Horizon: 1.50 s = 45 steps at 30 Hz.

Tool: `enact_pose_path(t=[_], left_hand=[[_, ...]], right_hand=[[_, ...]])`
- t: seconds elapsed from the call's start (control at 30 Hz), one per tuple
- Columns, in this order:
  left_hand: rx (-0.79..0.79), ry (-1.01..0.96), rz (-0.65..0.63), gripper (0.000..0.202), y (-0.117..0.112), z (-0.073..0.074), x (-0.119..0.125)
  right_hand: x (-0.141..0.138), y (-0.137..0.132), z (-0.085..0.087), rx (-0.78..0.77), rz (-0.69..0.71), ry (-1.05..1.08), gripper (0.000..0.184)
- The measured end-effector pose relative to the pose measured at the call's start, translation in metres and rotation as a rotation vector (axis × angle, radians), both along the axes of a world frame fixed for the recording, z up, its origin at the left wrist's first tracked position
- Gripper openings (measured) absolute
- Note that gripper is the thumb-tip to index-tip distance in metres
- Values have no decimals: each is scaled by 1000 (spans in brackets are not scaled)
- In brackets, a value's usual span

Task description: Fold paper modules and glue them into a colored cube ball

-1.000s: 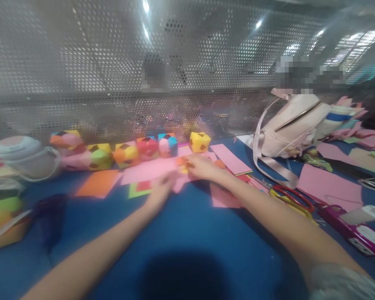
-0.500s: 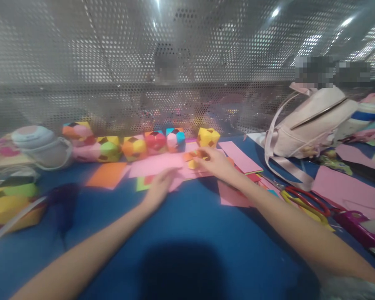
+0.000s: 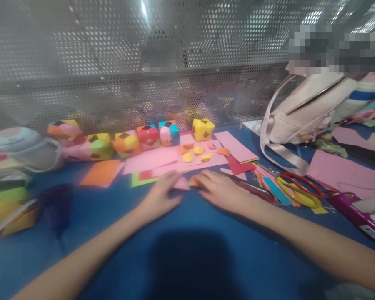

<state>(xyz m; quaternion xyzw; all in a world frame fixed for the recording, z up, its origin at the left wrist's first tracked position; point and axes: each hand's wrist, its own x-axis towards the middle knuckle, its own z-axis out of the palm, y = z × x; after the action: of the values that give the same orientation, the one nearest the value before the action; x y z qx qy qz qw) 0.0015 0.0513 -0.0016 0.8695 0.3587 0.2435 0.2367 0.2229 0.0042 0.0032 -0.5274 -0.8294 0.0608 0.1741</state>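
Note:
My left hand [image 3: 161, 193] lies on the blue table, thumb apart from its stretched fingers, beside a pink paper piece [image 3: 183, 183]. Opposite it, my right hand [image 3: 223, 191] rests low on the table with fingers extended. Its fingertips touch a small orange piece [image 3: 194, 181], partly covered by them. Just beyond both hands, several small yellow and orange paper pieces [image 3: 198, 150] are scattered on pink paper sheets [image 3: 156, 160]. Behind these stands a yellow folded-paper ball [image 3: 203, 129] with dark openings. A row of multicoloured paper balls [image 3: 126, 144] runs to the left.
Scissors with red and yellow handles [image 3: 300, 191] and a purple tool [image 3: 359, 216] lie at right. A pale backpack [image 3: 312, 110] leans near the perforated metal panel [image 3: 118, 50]. A white lidded container [image 3: 26, 148] and orange paper [image 3: 100, 173] are at left.
My right hand has drawn back from the pink sheets toward me, leaving small yellow and orange pieces visible there. My left hand has shifted slightly nearer, and the view has tilted a little.

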Motion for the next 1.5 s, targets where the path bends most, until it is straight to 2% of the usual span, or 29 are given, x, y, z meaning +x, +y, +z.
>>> enact_pose_path(t=[0.07,0.23,0.33,0.43,0.6,0.8,1.1,1.37,1.5], left_hand=[[-29,47,-19,55,0,5,-3],[-24,68,-58,45,10,11,-5],[-5,54,-145,40,16,9,-4],[-12,50,-181,37,20,4,-5],[-7,8,-72,36,19,-3,-6],[-63,-137,111,38,8,-1,-1],[4,-176,169,36,3,-5,4],[-25,-196,177,33,-3,-5,9],[-85,-196,196,34,-3,-4,8]], right_hand=[[2,0,2,-37,-8,32,33],[5,13,4,-104,10,154,48],[6,17,0,-120,49,127,41],[6,17,-3,-114,79,147,31],[2,15,-4,-79,-22,297,33],[-4,11,0,4,-86,426,27],[-9,5,1,55,-83,305,20],[-13,4,-7,101,-53,343,20],[-11,6,-9,77,-47,405,26]])
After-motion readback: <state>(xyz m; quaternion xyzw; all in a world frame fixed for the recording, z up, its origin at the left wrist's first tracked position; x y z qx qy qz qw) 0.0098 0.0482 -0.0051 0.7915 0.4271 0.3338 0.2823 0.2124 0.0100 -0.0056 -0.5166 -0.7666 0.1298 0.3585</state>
